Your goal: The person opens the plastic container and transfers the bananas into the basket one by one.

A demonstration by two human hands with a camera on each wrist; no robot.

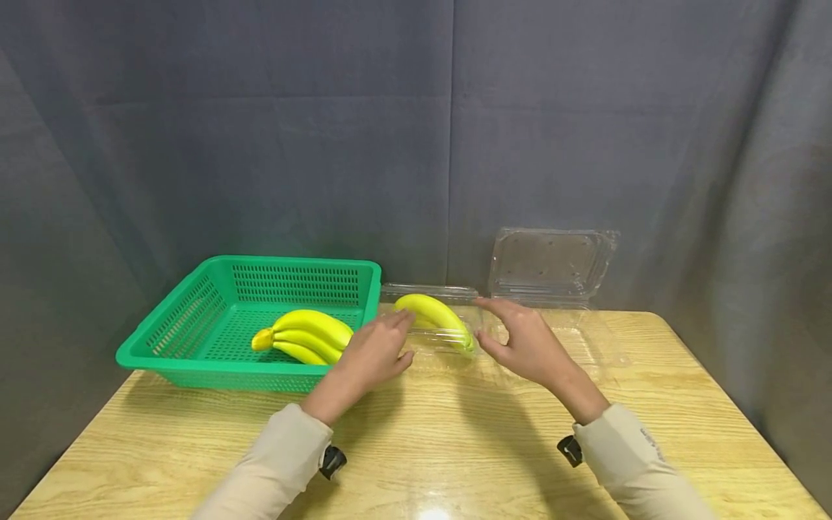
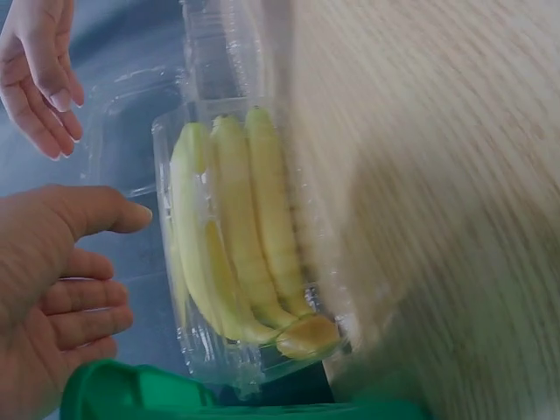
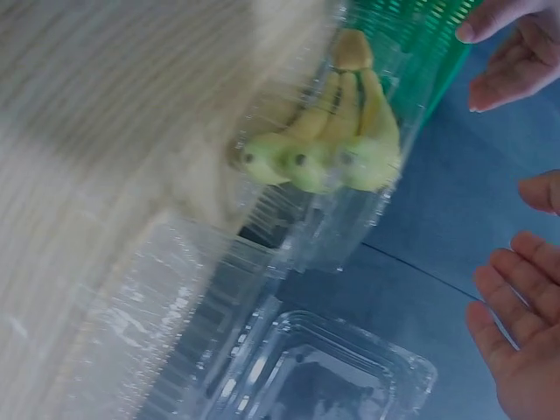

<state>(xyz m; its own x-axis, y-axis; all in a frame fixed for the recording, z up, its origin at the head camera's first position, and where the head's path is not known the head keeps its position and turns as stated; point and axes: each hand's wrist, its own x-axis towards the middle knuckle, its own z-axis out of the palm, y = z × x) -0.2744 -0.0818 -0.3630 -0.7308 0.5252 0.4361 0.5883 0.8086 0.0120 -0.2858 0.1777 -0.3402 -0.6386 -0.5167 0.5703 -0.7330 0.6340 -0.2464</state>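
My left hand [image 1: 375, 351] and right hand [image 1: 528, 342] are hovering apart, empty; one yellow banana bunch [image 1: 425, 310] is sitting in the central clear-plastic box [image 2: 198, 360], another bunch [image 1: 310, 335] lying unboxed frame-left.

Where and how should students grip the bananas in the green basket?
Probably by the stem, reaching down from above. It forms a narrow handle at the left end of the bananas, where they join, and the basket has walls rising around them.
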